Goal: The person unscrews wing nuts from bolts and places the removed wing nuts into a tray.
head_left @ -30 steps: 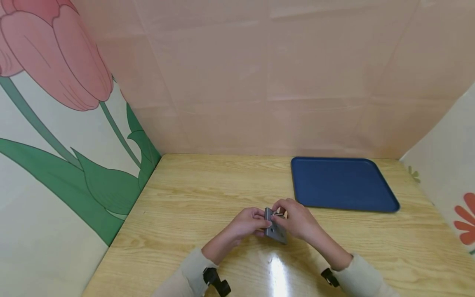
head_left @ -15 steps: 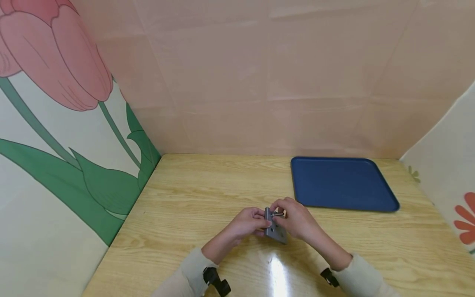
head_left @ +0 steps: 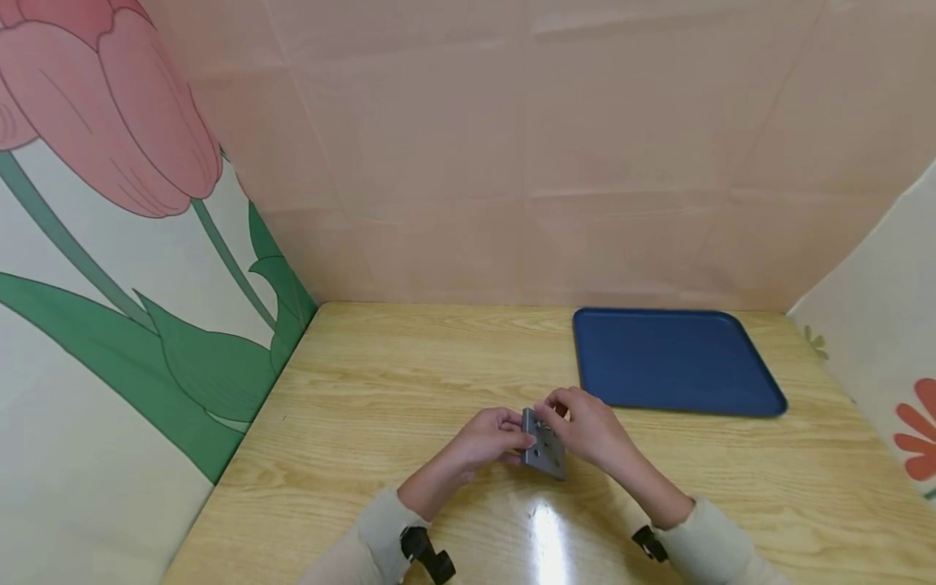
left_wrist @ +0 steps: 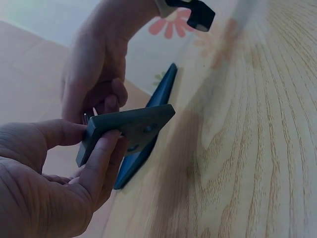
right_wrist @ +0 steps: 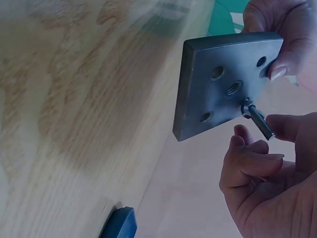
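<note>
Pink-petalled, green-leaved tulip picture (head_left: 146, 106) at far left, on white wall (head_left: 73, 455). Dusty-pink backdrop (head_left: 439, 162) behind yellow-brown wood-grain table (head_left: 409, 349). Towards the middle, left hand (head_left: 491, 439) in cream sleeve, thumb in front and fingers behind, pinching the left edge of a flat, square, grey metal plate (head_left: 543, 461). Plate held tilted above the table, between both hands. Four open round holes in its face, the central one threaded; projecting from one corner, a thin, silvery, threaded metal bolt (right_wrist: 261, 122) with a small collar against the plate. Next, right hand (head_left: 585, 426), also cream-sleeved, fingers loosely curled, thumb tip right beside the bolt; cannot tell whether pinching it. Farther right and back, shallow, rectangular blue tray (head_left: 680, 357) on the table. At far right, red-petalled flower print (head_left: 927, 398)
</note>
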`<state>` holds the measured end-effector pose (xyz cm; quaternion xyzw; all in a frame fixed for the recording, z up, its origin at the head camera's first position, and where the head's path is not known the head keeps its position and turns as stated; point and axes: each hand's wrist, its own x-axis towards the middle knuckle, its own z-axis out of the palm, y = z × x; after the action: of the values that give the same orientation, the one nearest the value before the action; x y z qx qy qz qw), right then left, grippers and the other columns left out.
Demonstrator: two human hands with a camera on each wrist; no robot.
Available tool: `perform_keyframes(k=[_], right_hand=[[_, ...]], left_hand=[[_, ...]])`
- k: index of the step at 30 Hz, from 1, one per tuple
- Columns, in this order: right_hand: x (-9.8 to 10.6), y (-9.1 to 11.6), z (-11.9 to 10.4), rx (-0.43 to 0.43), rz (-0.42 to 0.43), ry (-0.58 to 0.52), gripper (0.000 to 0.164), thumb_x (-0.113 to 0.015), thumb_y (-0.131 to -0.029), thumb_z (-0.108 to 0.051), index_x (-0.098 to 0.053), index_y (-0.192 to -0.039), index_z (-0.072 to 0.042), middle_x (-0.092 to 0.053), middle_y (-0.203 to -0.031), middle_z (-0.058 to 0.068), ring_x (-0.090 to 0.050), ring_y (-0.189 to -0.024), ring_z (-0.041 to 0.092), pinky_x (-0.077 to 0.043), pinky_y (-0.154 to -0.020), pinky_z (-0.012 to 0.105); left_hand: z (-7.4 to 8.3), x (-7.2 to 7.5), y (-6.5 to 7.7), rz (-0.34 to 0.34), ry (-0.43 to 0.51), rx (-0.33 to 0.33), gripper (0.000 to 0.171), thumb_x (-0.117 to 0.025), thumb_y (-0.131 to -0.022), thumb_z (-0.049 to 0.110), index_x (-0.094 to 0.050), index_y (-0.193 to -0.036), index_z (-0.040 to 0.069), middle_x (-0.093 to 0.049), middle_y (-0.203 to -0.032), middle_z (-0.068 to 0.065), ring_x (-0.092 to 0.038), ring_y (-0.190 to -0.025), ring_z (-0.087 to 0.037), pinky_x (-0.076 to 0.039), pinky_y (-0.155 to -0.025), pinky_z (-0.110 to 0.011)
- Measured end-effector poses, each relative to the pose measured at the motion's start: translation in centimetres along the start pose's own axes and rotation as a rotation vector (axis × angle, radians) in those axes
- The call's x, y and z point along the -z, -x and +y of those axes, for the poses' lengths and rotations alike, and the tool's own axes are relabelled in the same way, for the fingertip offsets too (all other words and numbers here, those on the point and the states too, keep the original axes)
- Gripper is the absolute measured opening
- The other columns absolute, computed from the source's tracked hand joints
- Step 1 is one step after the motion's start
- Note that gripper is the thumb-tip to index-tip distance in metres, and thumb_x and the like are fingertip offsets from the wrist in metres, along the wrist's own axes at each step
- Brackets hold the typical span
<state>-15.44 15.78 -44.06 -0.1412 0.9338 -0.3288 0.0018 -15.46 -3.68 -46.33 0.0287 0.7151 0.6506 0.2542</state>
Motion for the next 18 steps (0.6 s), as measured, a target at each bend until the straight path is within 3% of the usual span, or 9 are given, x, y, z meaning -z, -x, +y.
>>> perform_keyframes(k=[18], right_hand=[[-0.05,0.14,-0.16,-0.034,-0.077,0.03,0.016,-0.068,-0.097,-0.031,-0.072,-0.095,-0.016,-0.062,-0.089,-0.001,-0.052,-0.075,0.013,-0.044,-0.063,0.032]], left_hand=[[-0.13,0.21,0.03,0.004,0.007,-0.011,0.023,-0.071,-0.092,0.006,-0.064,-0.112,-0.001,-0.075,-0.098,-0.008,-0.072,-0.086,-0.019,-0.06,-0.072,-0.031]])
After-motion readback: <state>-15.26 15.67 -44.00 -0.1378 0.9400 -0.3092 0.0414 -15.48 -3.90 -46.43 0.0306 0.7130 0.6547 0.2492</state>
